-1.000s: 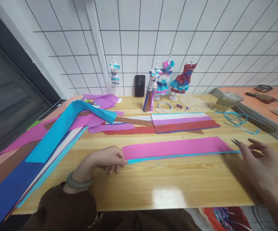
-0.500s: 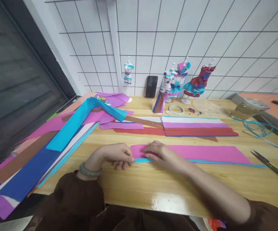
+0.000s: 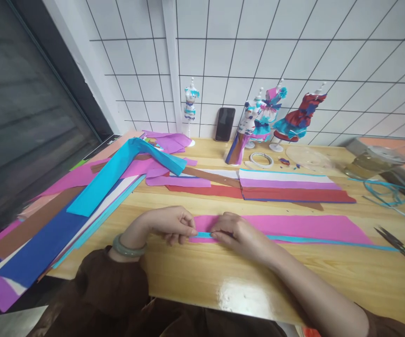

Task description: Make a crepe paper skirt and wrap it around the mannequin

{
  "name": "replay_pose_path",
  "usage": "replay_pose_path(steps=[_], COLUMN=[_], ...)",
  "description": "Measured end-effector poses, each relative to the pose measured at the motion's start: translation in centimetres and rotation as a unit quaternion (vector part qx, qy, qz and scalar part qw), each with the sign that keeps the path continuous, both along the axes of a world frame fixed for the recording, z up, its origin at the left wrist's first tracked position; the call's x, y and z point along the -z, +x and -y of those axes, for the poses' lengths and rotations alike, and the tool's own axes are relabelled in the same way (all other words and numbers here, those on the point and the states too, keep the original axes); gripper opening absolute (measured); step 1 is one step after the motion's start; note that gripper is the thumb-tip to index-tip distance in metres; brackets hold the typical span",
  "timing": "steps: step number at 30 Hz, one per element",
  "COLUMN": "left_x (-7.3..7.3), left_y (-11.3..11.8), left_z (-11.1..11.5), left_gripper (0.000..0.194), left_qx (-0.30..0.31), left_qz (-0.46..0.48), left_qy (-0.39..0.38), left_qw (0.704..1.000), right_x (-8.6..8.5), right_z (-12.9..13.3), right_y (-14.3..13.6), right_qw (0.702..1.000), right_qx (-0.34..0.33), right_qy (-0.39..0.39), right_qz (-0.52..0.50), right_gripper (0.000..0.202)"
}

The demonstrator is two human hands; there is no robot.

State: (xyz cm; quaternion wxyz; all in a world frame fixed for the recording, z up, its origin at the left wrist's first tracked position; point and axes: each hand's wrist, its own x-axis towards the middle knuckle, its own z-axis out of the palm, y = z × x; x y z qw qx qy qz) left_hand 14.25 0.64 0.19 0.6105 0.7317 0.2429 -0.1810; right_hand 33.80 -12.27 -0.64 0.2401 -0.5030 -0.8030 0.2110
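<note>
A long pink strip lies flat on the wooden table, with a narrow light-blue strip running along its near part. My left hand pinches the left end of the blue strip between thumb and finger. A short way to the right, my right hand has its fingers closed on the same blue strip, over the pink. Between the two hands a short stretch of blue shows, with a pink edge below it.
Layered coloured strips cover the left side. Striped strips lie behind the pink one. Scissors rest at right. Small dressed mannequins, a phone, a tape roll and a glass bowl stand farther back.
The blue strip's left part now sits farther in on the pink, with pink showing below it. My right hand has gone from resting with looser fingers to pinching the strip. The view has shifted slightly.
</note>
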Motion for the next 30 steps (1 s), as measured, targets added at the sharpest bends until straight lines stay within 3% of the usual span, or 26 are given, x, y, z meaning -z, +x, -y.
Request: replay_pose_path(steps=[14,18,24,30], left_x=[0.1,-0.1,0.6,1.5], left_y=[0.2,0.2,0.7,1.3], left_z=[0.3,0.2,0.2,0.3], left_gripper=[0.028,0.030,0.041,0.022], left_qx=[0.021,-0.001,-0.162,-0.130], left_qz=[0.012,0.017,0.071,0.095], left_qy=[0.029,0.025,0.154,0.292], left_qw=[0.999,1.000,0.972,0.943], right_x=[0.3,0.2,0.0,0.7], right_z=[0.2,0.4,0.7,0.6], right_y=[-0.3,-0.2,-0.3,-0.4], right_qw=[1.000,1.000,0.999,1.000], right_qx=[0.006,0.000,-0.017,0.003], right_qy=[-0.017,-0.026,-0.027,-0.023], right_qz=[0.008,0.016,0.018,0.021], right_gripper=[0.019,0.022,0.021,0.018])
